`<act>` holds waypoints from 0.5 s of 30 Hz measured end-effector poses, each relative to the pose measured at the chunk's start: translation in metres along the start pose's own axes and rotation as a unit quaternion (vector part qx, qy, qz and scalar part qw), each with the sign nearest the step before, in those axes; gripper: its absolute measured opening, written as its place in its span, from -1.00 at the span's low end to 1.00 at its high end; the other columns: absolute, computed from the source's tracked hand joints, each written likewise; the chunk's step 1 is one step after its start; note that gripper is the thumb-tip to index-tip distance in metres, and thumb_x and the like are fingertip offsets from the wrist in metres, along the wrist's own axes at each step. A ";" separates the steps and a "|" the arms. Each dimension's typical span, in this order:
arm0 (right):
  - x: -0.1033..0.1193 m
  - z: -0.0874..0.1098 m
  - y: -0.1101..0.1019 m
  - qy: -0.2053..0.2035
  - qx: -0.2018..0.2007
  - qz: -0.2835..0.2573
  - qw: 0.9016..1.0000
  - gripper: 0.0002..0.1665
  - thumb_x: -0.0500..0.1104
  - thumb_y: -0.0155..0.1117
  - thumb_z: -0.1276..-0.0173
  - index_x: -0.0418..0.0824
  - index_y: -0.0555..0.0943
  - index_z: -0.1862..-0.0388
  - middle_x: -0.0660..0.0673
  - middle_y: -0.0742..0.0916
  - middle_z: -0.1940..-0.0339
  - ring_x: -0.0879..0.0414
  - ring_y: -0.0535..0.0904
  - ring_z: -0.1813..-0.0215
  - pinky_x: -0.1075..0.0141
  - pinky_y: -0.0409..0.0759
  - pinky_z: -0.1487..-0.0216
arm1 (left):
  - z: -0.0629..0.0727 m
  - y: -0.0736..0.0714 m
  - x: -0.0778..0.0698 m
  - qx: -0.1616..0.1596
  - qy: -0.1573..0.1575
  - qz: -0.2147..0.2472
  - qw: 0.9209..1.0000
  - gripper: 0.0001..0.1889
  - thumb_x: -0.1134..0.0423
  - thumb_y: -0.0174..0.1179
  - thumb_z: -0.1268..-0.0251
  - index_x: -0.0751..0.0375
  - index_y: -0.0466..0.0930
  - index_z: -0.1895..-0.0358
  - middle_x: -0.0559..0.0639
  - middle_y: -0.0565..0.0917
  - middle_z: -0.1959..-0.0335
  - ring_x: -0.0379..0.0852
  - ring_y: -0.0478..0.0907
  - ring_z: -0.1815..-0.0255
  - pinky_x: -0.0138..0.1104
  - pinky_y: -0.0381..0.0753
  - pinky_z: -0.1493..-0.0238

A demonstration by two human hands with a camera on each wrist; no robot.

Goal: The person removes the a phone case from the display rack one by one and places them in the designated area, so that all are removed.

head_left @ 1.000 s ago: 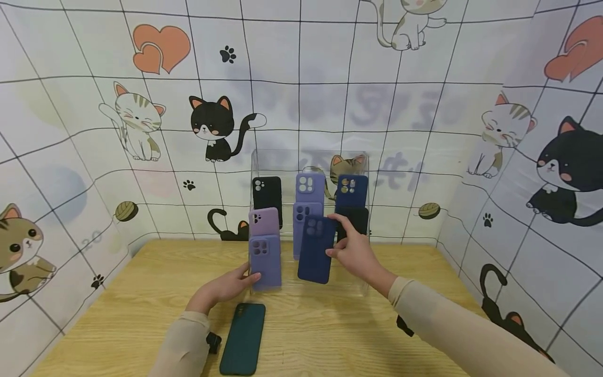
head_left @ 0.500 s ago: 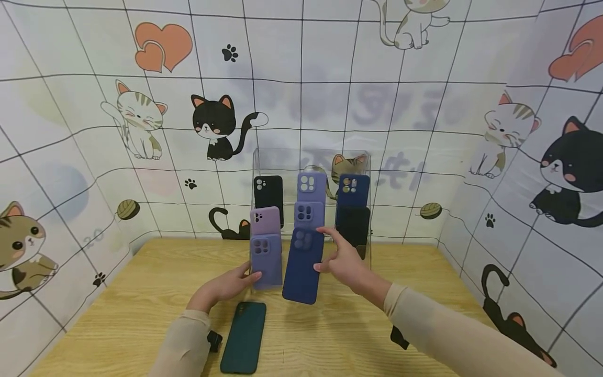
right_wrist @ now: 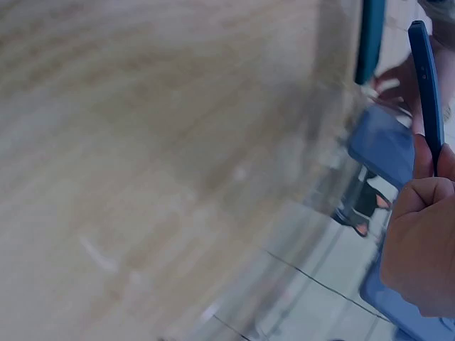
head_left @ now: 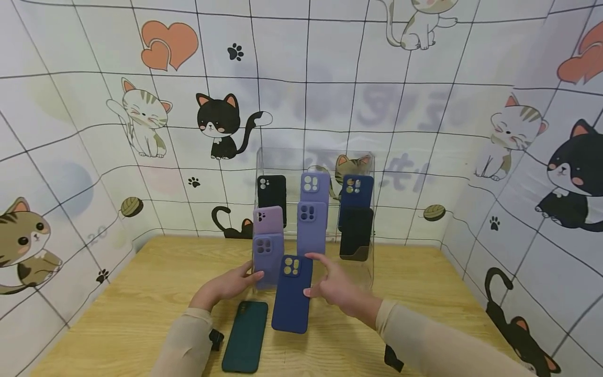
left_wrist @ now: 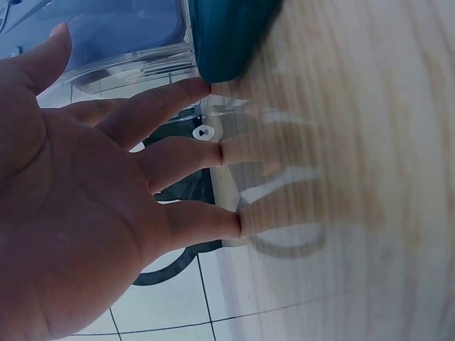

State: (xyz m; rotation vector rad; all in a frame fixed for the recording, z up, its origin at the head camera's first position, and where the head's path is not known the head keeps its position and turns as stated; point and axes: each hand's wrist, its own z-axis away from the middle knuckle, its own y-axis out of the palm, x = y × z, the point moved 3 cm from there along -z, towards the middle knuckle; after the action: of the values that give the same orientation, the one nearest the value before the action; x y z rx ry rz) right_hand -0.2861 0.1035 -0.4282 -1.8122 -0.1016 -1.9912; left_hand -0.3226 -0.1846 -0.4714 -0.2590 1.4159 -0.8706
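Held Case: Position, Axis and Count

Head view: The right hand pinches the dark blue phone case at its right edge. The case is in front of the clear rack, to the left of the right hand and between both hands. Its long axis is near upright, top leaning slightly right. The right hand is nearer; the left hand is at the rack's lower left corner, apart from the case. The green case lies on the surface, just left.

Count: nine cases; one held, one lying, seven racked: left black case, pinkish case, left purple case, two middle purple cases, rear blue case, right black case.

Left wrist view: The left hand's fingers are spread, nearly straight.

Right wrist view: The held case shows edge-on between thumb and finger.
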 end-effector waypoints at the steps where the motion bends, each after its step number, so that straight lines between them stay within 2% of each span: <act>1: -0.004 0.000 0.003 0.003 0.002 -0.002 1.000 0.11 -0.47 0.49 -0.21 0.06 0.30 -0.68 0.08 0.33 0.75 0.16 0.05 0.68 0.33 0.11 0.60 | 0.000 0.000 -0.001 0.001 0.000 0.001 1.000 -0.08 -0.32 -0.02 -0.65 0.18 -0.05 -0.77 0.37 0.30 -0.66 0.44 0.25 -0.66 0.35 0.26 -0.58; 12: -0.040 0.005 0.025 0.056 0.024 -0.016 0.998 0.10 -0.48 0.56 -0.16 -0.04 0.35 -0.66 0.07 0.40 0.74 0.21 0.06 0.69 0.36 0.05 0.61 | -0.001 0.000 -0.001 0.003 -0.003 0.004 1.000 -0.10 -0.31 -0.02 -0.65 0.14 -0.05 -0.77 0.36 0.33 -0.65 0.44 0.24 -0.67 0.37 0.26 -0.57; 14: -0.043 0.007 0.028 0.069 0.028 -0.012 0.997 0.10 -0.48 0.57 -0.17 -0.04 0.35 -0.66 0.01 0.56 0.61 0.20 0.11 0.68 0.35 0.08 0.60 | -0.001 0.000 0.000 0.004 -0.005 0.007 1.000 -0.10 -0.31 -0.01 -0.65 0.14 -0.05 -0.77 0.36 0.34 -0.64 0.45 0.24 -0.67 0.38 0.25 -0.57; 15: -0.044 0.007 0.030 0.075 0.031 -0.012 0.997 0.10 -0.48 0.57 -0.17 -0.04 0.36 -0.66 -0.05 0.65 0.46 0.19 0.18 0.67 0.34 0.13 0.58 | -0.001 0.000 0.000 0.004 -0.006 0.008 1.000 -0.09 -0.31 -0.01 -0.65 0.14 -0.06 -0.77 0.36 0.34 -0.64 0.45 0.23 -0.67 0.38 0.25 -0.57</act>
State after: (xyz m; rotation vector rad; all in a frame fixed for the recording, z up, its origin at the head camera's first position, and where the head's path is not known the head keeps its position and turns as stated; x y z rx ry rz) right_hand -0.2666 0.0910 -0.4764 -1.6261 -0.1370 -2.1086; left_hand -0.3239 -0.1841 -0.4721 -0.2463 1.4017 -0.8613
